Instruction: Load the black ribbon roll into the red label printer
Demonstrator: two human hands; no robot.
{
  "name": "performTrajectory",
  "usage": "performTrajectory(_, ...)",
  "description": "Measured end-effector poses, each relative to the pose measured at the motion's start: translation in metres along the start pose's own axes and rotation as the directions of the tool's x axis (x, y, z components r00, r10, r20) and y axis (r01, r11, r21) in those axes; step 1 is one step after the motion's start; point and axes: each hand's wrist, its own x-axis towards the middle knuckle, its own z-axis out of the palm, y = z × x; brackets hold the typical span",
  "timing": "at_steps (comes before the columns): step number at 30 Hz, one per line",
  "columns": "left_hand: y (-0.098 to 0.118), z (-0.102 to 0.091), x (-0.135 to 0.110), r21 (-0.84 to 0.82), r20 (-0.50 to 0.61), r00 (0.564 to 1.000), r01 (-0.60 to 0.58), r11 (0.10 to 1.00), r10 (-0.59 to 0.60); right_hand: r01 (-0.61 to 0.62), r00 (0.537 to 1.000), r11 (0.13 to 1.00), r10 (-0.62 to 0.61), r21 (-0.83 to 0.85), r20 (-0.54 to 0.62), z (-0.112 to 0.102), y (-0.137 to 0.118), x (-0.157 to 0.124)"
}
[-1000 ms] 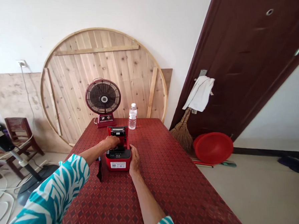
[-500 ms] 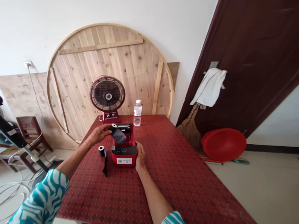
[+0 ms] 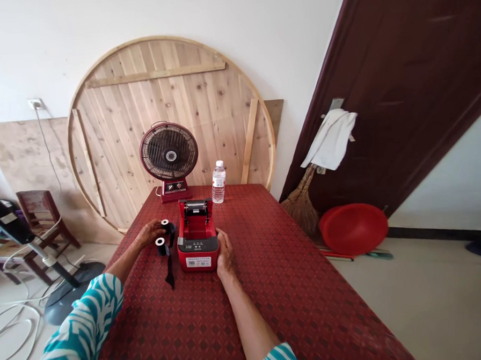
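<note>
A small red and black label printer (image 3: 199, 256) stands on the table with its lid tipped back and its paper bay bare. My right hand (image 3: 225, 253) is wrapped round the printer's right side. Left of the printer, my left hand (image 3: 150, 232) has its fingers on a black paper roll (image 3: 166, 224) with a white core, whose loose end trails to the right. Just in front of that hand, a second black roll (image 3: 160, 246) stands on end, and its dark strip curls towards me on the tabletop.
The table (image 3: 295, 295) wears a red patterned cover. At its far end are a red fan (image 3: 170, 157) and a water bottle (image 3: 218, 182). Behind leans a round wooden board (image 3: 221, 111). A broom (image 3: 304, 203) and red basin (image 3: 354, 229) are right; a stand base (image 3: 75, 291) is left.
My left hand has carried the black roll out of the printer's bay and down to the left, beside the other roll. My right hand stays on the printer.
</note>
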Motion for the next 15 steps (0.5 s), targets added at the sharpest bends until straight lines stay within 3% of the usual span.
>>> performTrajectory(5, 0.003, -0.007, -0.011, -0.021, 0.006, 0.999, -0.040, 0.999, 0.040, -0.017, 1.000, 1.000, 0.017, 0.014, -0.005, 0.001, -0.004, -0.002)
performTrajectory(10, 0.005, -0.013, -0.055, -0.158, -0.134, 0.991, -0.028, 0.987, 0.007, -0.024, 0.999, 0.999, 0.026, 0.042, -0.032, 0.003, -0.002, 0.001)
performTrajectory(15, 0.004, 0.000, -0.089, -0.155, -0.023, 1.000, -0.016, 0.988, 0.013, -0.021, 0.999, 1.000, 0.022, 0.014, -0.034, 0.004, -0.002, 0.002)
